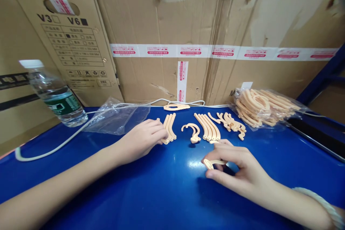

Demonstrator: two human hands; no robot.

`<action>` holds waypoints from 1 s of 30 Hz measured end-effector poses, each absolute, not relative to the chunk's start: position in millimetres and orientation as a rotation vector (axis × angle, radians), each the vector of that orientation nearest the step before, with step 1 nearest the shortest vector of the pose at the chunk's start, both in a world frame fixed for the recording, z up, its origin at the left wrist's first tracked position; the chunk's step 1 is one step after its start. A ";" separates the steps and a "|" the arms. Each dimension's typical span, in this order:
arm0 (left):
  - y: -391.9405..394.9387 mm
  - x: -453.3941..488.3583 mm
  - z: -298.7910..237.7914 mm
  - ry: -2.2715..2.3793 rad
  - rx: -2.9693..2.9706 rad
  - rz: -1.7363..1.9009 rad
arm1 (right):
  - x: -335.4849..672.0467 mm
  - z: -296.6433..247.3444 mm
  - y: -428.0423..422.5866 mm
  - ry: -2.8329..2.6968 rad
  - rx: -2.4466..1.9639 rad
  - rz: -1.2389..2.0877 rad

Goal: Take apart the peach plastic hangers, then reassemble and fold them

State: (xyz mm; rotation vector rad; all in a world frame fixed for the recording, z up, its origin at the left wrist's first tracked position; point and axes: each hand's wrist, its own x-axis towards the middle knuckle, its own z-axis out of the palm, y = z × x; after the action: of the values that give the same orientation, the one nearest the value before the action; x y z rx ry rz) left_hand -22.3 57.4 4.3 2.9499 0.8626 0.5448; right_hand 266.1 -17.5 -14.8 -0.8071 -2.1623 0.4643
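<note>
My left hand (145,138) lies at a row of beige, gently curved strips (170,127) with holes at their ends. Its fingers are bent and pinch at the lower end of the leftmost strip, largely covered by the hand. My right hand (237,169), raised over the front of the table, grips a beige hook-shaped piece between thumb and fingers; its oval end plate (208,164) faces out. A similar curved hook (194,129) with an oval foot lies between the hands. Behind the right hand is a second row of curved strips (207,126).
Small wavy beige pieces (229,122) lie in a pile, with a bag of similar parts (265,106) beyond. One flat beige piece (176,107) rests by the cardboard (151,79) at the back. A water bottle (58,97), clear plastic bag (113,116) and white cable (51,156) are left on the blue table (151,194).
</note>
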 end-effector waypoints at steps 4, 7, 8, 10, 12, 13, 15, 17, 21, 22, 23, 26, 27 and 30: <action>65.9 -31.5 -1.6 0.834 2.892 0.518 | 267.6 -14.7 -13.6 -2.147 -0.830 0.482; 66.6 -31.7 -2.9 0.735 2.801 0.539 | 267.2 -13.6 -12.8 -2.154 -0.830 0.477; 65.9 -31.0 -2.8 0.717 2.780 0.552 | 267.1 -13.2 -12.6 -2.157 -0.827 0.472; 63.7 -28.8 -2.6 0.711 2.747 0.572 | 267.6 -12.6 -11.8 -2.170 -0.828 0.464; 60.8 -26.1 -2.8 0.722 2.734 0.601 | 269.6 -12.1 -9.9 -2.195 -0.839 0.451; 59.2 -24.8 -3.1 0.741 2.730 0.619 | 271.2 -12.0 -8.4 -2.211 -0.847 0.435; 56.2 -22.1 -3.8 0.779 2.735 0.662 | 275.6 -11.9 -3.6 -2.237 -0.857 0.377; 53.4 -19.7 -4.6 0.809 2.746 0.710 | 280.3 -11.6 3.2 -2.253 -0.866 0.303; 49.6 -16.3 -7.5 0.801 2.708 0.819 | 284.4 -9.2 18.8 -2.304 -0.844 0.195; 49.1 -15.8 -8.5 0.791 2.691 0.838 | 283.4 -8.2 22.3 -2.320 -0.835 0.173; 48.8 -15.4 -9.4 0.781 2.685 0.852 | 281.6 -7.0 25.5 -2.334 -0.831 0.151; 48.5 -14.8 -11.1 0.770 2.732 0.865 | 272.5 -3.2 33.8 -2.392 -0.835 0.109; 48.4 -14.9 -11.4 0.766 2.760 0.867 | 269.0 -1.9 36.4 -2.415 -0.833 0.105; 48.3 -15.5 -12.7 0.742 2.840 0.886 | 260.1 0.9 44.4 -2.486 -0.840 0.108</action>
State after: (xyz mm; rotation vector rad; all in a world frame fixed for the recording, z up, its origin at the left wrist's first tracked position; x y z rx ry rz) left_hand -15.5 48.3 -12.7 2.8396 0.7417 0.8864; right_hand 260.1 44.4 0.9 -0.8405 -2.4861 0.1085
